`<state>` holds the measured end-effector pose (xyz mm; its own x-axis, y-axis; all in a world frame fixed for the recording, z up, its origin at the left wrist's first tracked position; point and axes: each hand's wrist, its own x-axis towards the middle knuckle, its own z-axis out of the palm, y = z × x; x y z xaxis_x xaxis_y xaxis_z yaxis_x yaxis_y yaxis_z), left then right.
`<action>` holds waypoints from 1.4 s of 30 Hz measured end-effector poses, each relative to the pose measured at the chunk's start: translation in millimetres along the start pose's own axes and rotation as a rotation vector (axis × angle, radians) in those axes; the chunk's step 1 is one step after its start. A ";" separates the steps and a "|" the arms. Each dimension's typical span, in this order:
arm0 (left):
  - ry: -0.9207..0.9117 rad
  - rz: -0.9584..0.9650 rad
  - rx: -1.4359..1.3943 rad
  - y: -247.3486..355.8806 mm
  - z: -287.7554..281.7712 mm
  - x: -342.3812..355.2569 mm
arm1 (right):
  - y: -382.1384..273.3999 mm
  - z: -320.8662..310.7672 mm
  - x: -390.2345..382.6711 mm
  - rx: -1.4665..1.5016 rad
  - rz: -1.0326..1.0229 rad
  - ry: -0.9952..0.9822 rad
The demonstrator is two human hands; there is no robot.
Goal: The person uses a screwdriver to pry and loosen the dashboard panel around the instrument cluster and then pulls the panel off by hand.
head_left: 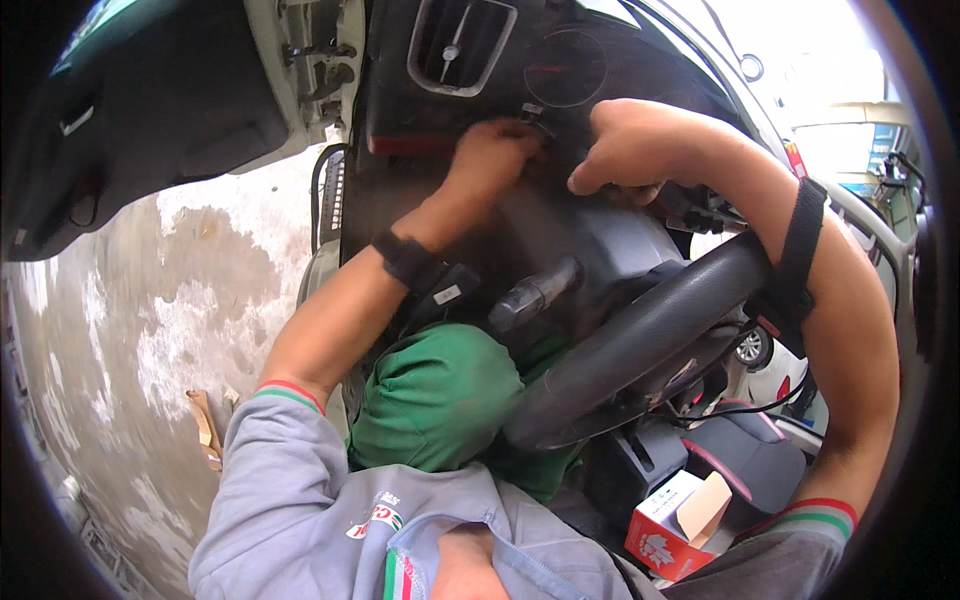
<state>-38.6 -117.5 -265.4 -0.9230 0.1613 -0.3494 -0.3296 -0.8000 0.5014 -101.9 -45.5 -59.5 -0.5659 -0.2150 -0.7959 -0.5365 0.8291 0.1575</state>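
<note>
In the head view my left hand (497, 150) reaches to the dashboard below the round instrument gauge (565, 68). Its fingers are bent together at a small dark part there; what they hold, if anything, is hidden. Over the steering wheel (640, 345) comes my right arm, and my right hand (630, 150) is closed just right of the left one, thumb toward the dashboard. I cannot make out anything inside its curled fingers. A dark stalk (538, 295) sticks out beside the steering column cover (630, 240), below both hands.
An air vent (462, 45) sits at the dashboard's left end. The car door (150, 110) stands wide at the left, over a stained concrete floor (120, 330). A red and white carton (680, 525) lies by the seat (750, 455) at right. My green-trousered knee (435, 395) is under the wheel.
</note>
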 end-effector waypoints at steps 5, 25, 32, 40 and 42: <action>0.312 1.032 2.107 10.1 -15.4 0.9 | -1.5 3.9 -2.8 0.095 0.028 0.060; -0.095 1.137 2.471 57.8 17.8 9.2 | 7.9 10.0 12.4 -0.107 -0.027 0.069; -0.054 1.199 2.580 48.3 13.6 18.0 | 12.2 9.1 17.7 0.156 0.019 0.033; -0.217 1.211 2.600 49.7 2.3 23.4 | 6.8 9.6 9.2 0.219 -0.060 -0.032; -0.249 1.269 2.604 46.6 -7.7 31.5 | 10.6 9.0 17.1 0.036 -0.083 0.043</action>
<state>-81.5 -154.2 -259.2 -0.7034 0.5955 0.3881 0.5222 0.8034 -0.2862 -111.6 -35.8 -76.7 -0.5471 -0.3046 -0.7797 -0.5603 0.8253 0.0707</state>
